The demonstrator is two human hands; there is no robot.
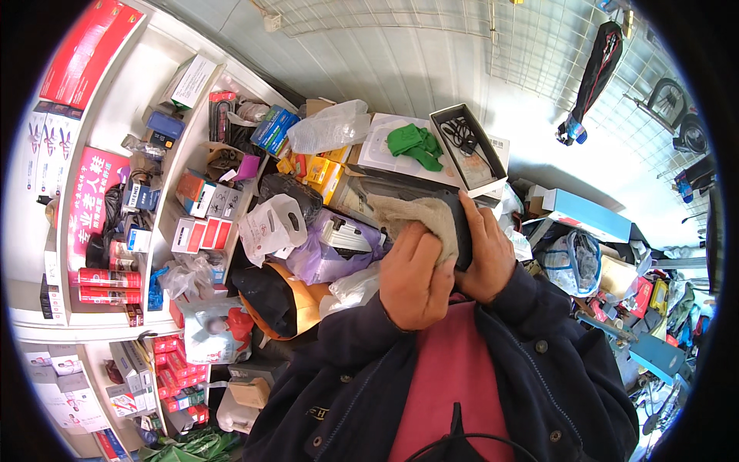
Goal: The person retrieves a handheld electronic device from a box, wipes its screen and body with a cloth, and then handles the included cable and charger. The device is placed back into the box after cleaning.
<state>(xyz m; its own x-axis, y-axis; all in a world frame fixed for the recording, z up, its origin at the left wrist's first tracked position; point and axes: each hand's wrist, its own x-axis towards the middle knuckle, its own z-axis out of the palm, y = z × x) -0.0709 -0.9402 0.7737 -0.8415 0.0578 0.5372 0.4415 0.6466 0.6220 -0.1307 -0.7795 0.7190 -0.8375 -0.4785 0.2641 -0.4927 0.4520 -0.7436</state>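
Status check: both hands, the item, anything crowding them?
Left hand presses beige cloth on dark flat object. Right hand grips the object's edge. Cluttered boxes behind, not touching.

a single head-worn fisheye view looks steeply down the person's own chest, close to both raised hands, the left hand (413, 271) and right hand (485, 258). it faces a cluttered corner: shelves (165, 173) curve along the left rim, a wire grid wall (539, 46) bends across the top right.

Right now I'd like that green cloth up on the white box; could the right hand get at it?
Probably not at once: the right hand is gripping the dark object, though nothing blocks the green cloth.
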